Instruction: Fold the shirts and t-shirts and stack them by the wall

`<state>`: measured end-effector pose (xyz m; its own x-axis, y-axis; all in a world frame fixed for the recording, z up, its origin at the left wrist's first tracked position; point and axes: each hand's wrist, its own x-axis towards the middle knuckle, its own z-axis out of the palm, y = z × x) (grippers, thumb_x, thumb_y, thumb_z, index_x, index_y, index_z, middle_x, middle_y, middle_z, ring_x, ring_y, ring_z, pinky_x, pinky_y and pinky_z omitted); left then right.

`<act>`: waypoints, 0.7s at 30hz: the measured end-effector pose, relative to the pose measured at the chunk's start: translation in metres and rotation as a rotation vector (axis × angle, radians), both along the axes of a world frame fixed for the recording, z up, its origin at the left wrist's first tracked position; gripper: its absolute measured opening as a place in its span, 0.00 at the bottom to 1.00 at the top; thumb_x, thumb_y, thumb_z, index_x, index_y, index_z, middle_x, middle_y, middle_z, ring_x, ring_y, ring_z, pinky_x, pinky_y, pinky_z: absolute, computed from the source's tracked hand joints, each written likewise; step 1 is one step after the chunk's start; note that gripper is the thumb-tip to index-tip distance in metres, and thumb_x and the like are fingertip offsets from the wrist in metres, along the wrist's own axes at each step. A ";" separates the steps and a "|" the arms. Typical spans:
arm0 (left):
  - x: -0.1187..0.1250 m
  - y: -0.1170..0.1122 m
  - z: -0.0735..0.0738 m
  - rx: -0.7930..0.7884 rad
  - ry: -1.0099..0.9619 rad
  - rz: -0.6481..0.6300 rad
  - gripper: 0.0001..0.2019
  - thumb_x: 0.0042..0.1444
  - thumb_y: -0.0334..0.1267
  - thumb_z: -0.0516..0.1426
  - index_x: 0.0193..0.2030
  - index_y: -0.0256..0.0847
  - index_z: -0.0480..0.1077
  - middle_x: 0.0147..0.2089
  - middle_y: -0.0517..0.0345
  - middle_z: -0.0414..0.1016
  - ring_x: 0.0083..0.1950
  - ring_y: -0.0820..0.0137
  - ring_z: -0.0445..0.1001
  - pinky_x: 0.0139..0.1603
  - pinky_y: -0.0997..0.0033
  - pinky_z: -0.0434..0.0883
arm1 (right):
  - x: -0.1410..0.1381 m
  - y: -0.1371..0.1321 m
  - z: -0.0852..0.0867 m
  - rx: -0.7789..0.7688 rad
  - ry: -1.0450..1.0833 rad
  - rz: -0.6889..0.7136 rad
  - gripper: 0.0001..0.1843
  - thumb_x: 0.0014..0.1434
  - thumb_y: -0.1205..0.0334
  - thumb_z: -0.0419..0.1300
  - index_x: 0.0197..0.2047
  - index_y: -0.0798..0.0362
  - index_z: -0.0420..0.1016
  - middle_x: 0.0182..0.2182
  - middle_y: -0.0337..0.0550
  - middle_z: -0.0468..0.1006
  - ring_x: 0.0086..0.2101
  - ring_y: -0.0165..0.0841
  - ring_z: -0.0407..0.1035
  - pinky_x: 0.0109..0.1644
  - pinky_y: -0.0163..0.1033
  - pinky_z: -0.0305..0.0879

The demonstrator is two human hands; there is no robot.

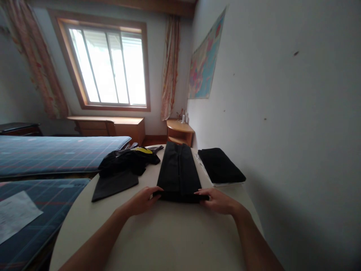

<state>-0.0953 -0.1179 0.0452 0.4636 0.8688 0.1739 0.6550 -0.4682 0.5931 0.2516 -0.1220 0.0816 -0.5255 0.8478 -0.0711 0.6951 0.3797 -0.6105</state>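
A black garment [177,165], folded into a long strip, lies lengthwise on the white round table [180,237]. Its near end is turned up in a narrow fold. My left hand [148,199] pinches the left corner of that fold, thumb on top. At the right corner, my right hand [216,199] grips the same edge between thumb and fingers. Which kind of garment it is, I cannot make out. To its right sits a neatly folded black cloth [221,165] on something thin and white. On the left, a crumpled dark heap of clothes [126,163] shows a yellow patch.
Plaid mattresses [56,154] stand left of the table, with a sheet of paper [18,214] on the nearer one. A white wall [296,150] runs close along the right. Wooden furniture [180,128] stands beyond the table, below a window [109,67].
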 end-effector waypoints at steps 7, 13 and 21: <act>-0.004 -0.002 0.006 -0.007 -0.096 -0.014 0.18 0.63 0.46 0.51 0.52 0.39 0.73 0.34 0.57 0.76 0.33 0.70 0.70 0.35 0.74 0.67 | 0.001 -0.001 0.009 -0.106 0.132 -0.005 0.15 0.61 0.53 0.56 0.38 0.55 0.76 0.32 0.41 0.77 0.34 0.35 0.69 0.37 0.36 0.63; 0.009 -0.001 0.006 0.040 -0.248 0.106 0.20 0.64 0.49 0.50 0.53 0.39 0.72 0.34 0.58 0.75 0.27 0.74 0.67 0.29 0.76 0.65 | -0.002 0.009 -0.002 -0.021 0.258 -0.101 0.19 0.63 0.47 0.53 0.44 0.54 0.73 0.38 0.43 0.77 0.38 0.37 0.70 0.42 0.39 0.66; 0.021 0.026 -0.007 0.051 -0.392 0.244 0.18 0.61 0.48 0.52 0.51 0.42 0.73 0.43 0.55 0.79 0.39 0.66 0.77 0.39 0.72 0.72 | -0.011 0.036 -0.032 0.198 0.263 -0.257 0.19 0.62 0.47 0.52 0.42 0.54 0.73 0.38 0.46 0.79 0.38 0.39 0.72 0.45 0.41 0.66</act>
